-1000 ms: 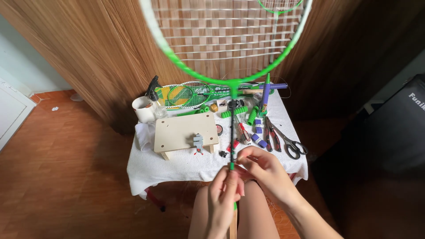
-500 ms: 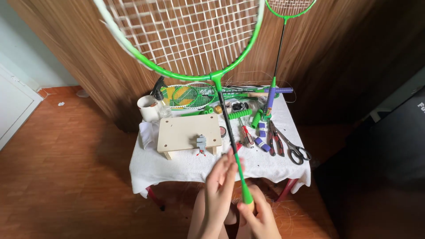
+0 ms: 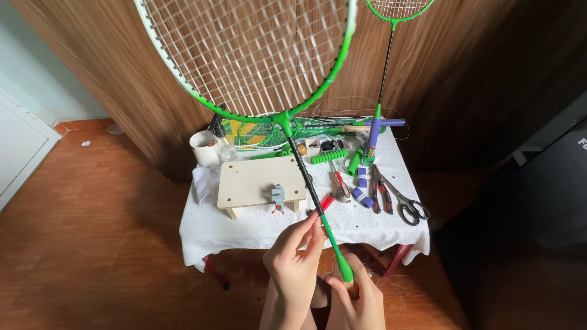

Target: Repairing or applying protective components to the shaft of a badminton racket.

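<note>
Lower now, both hands' grip holds racket [image 3: 287, 122] over white-clothed table [image 3: 244, 229], wood-panelled wall [image 3: 122, 79] behind.

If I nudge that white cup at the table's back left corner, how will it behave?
The white cup stands upright near the table edge, so a push could probably send it off. It looks light, likely to tip easily. The white cloth underneath may drag rather than let it slide.
</note>
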